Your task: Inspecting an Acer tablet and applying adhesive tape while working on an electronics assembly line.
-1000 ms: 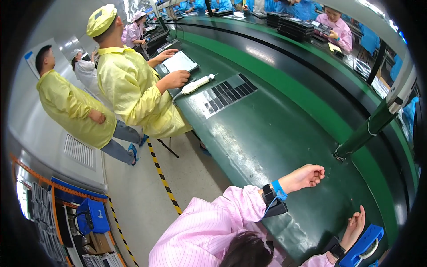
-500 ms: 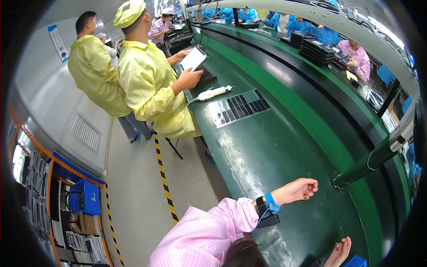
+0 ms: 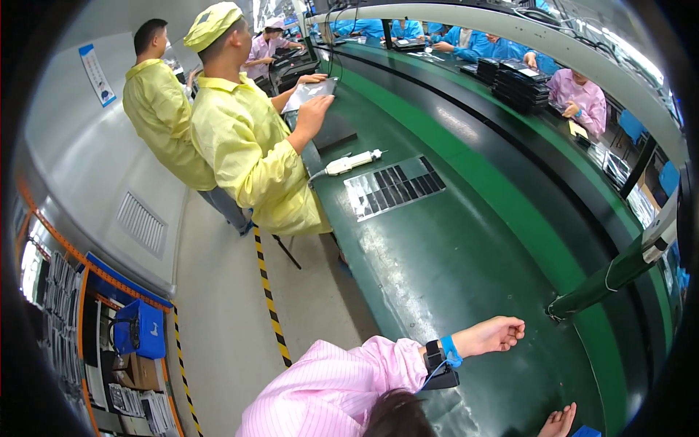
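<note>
My left hand [image 3: 499,336] hovers over the green workbench [image 3: 437,251], its fingers loosely curled in and nothing visible in them. A black band and a blue wrist strap with a thin cord circle that wrist, below a pink striped sleeve. Near the lower edge is my right hand [image 3: 559,422], partly cut off, its fingers apart and slightly bent, holding nothing I can see. Beside it a bit of a blue object [image 3: 587,432] shows. Farther off on the bench lie a sheet of black rectangular pieces [image 3: 397,189] and a white electric screwdriver [image 3: 353,162].
A co-worker in yellow [image 3: 251,153] at the bench's left side holds a flat pale panel [image 3: 309,93]. A green post [image 3: 604,280] stands at right beside a dark conveyor belt [image 3: 502,138]. Across it are stacked black devices [image 3: 520,87]. Shelves hold a blue bin [image 3: 142,328].
Both my hands sit slightly lower in the picture, the left one's fingers still curled. The co-worker in yellow has tilted the panel and shifted a hand along its edge.
</note>
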A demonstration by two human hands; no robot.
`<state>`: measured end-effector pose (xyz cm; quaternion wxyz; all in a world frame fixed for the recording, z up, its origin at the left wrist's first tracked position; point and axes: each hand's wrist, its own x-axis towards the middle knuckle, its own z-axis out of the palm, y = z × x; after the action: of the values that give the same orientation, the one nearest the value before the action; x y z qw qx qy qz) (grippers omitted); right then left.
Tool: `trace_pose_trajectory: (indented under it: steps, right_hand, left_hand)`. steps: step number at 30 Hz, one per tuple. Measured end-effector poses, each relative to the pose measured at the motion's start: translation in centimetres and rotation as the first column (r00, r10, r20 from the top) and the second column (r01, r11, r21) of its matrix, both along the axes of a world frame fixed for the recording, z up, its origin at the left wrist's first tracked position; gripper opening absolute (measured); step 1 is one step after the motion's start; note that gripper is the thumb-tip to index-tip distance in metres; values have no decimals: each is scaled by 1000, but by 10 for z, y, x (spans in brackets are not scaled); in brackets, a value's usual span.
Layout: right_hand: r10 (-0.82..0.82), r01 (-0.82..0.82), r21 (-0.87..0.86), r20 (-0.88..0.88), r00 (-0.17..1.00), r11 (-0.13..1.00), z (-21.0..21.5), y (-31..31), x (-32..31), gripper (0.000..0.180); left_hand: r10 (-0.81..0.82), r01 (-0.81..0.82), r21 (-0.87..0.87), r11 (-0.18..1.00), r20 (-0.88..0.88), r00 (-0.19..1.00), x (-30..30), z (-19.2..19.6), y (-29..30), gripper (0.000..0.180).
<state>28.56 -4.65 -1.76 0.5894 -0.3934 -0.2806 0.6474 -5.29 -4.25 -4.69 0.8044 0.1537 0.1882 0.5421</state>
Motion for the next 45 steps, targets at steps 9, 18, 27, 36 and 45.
trace_pose_trajectory:
  steps: [9, 18, 27, 36, 45]
  right_hand:
    - [10, -12, -24, -94, 996, 1000, 7, -2, 4, 26]
    - [90, -87, 25, -136, 987, 996, -1, 0, 6, 26]
    - [115, -114, 137, -2, 993, 984, -40, 19, 27, 38]
    - [42, -48, 95, 65, 997, 994, -32, 16, 21, 36]
    - [86, -86, 1, -27, 996, 996, 3, 1, 0, 25]
  left_hand:
    - [-37, 38, 24, 999, -29, 999, 6, 3, -1, 19]
    - [41, -40, 39, 998, -22, 999, -5, -8, 3, 19]
    - [47, -48, 38, 998, 26, 999, -6, -15, 2, 17]
    - [31, -32, 39, 999, 24, 999, -6, -14, 3, 17]
    - [33, -34, 15, 999, 31, 999, -5, -11, 0, 18]
